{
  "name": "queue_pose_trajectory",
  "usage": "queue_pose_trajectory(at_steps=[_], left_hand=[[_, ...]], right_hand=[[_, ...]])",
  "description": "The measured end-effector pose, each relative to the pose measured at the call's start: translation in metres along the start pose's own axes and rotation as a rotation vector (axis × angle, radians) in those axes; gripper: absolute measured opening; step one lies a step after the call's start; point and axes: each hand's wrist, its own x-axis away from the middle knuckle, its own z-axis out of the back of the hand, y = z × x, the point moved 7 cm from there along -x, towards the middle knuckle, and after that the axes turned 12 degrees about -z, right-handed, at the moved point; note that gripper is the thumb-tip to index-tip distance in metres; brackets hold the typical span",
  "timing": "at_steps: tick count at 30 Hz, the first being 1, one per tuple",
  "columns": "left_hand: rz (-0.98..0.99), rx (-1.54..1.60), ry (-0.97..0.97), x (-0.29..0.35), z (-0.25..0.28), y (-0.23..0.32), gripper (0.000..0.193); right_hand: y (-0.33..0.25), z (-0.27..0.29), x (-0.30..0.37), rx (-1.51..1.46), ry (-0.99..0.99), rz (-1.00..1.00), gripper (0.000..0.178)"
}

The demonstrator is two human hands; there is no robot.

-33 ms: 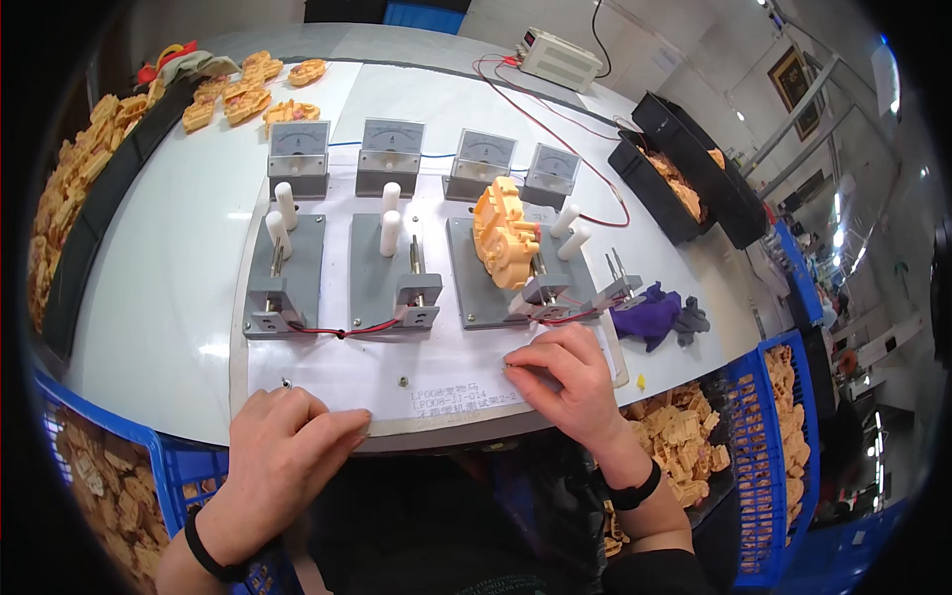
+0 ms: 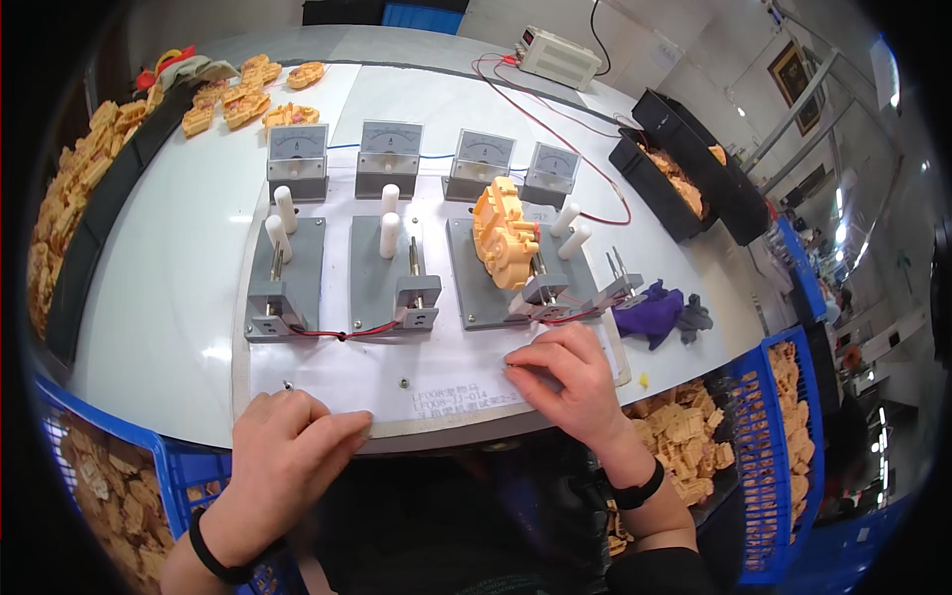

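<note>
My left hand [image 2: 288, 448] rests at the front left edge of a white test board [image 2: 367, 375], fingers curled together and thumb alongside, with nothing visible in it. Toward the board's front right lies my right hand [image 2: 567, 385], thumb and forefinger drawn together in a loose pinch, with no object showing between them. Beyond it, a yellow-orange plastic housing [image 2: 504, 238] stands tilted on the third grey fixture [image 2: 466, 288], over metal pins. The left fixture [image 2: 297, 297] and the second fixture [image 2: 372, 288] carry only white pegs and metal pins.
Several analog meters, one of them a left meter [image 2: 297, 154], stand behind the fixtures. A power supply [image 2: 558, 59] sits at the back with red leads. Housings fill a black bin [image 2: 109, 213], a blue crate [image 2: 164, 466] and black trays [image 2: 659, 178]. Purple cloth [image 2: 650, 315] lies right.
</note>
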Motion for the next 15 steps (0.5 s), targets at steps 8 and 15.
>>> queue_pose_trajectory(at_steps=[8,15], left_hand=[[-0.025,0.037,-0.066,-0.006,-0.007,0.002,0.029],[0.087,0.031,-0.133,-0.005,-0.006,0.002,0.032]], right_hand=[[0.008,0.011,-0.001,-0.007,-0.002,-0.093,0.020],[0.011,0.011,-0.004,-0.106,-0.048,-0.096,0.017]])
